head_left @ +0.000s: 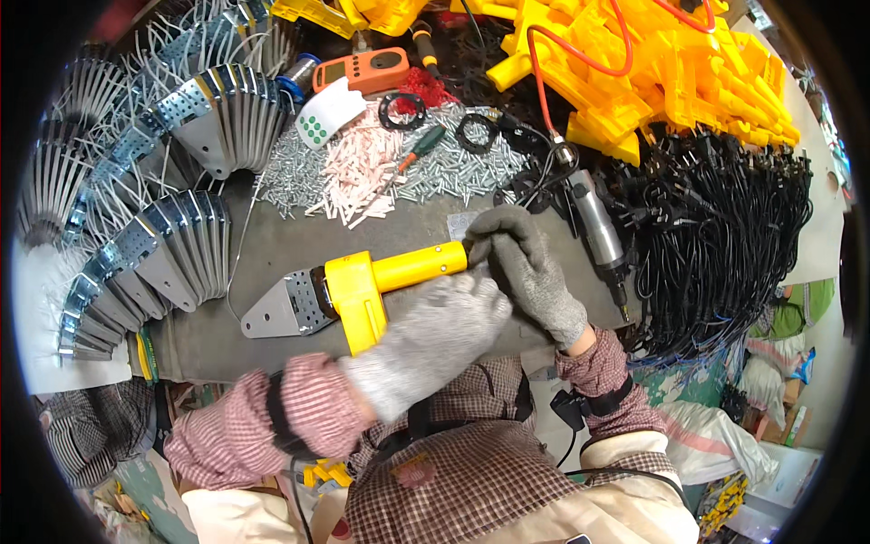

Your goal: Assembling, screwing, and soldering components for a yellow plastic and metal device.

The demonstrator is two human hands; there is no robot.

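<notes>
The left hand (435, 331), in a pale grey glove, was back up with its fingers curled toward the right hand (533, 272); blur and its own knuckles hid the fingertips, so whether it pinched anything could not be told. The right hand, in a darker glove, was bent with its fingers folded close together, and what lay inside them could not be made out.

At far left, rows of metal plates (181, 258) ran into the dark rim, their pale wires too tangled to separate. Next, the yellow tool (352, 281) lay on the grey mat (290, 240) before the person, its perforated metal end pointing left, its handle tip partly lost at the right fingers, its near side partly covered by the left glove. Beyond it, pinkish sticks (362, 168) hid some of the screws (294, 172). Rightward came a silver power driver (595, 218), yellow housings (671, 72) cut off above, and black cables (716, 240) overlapping too densely to follow singly.
</notes>
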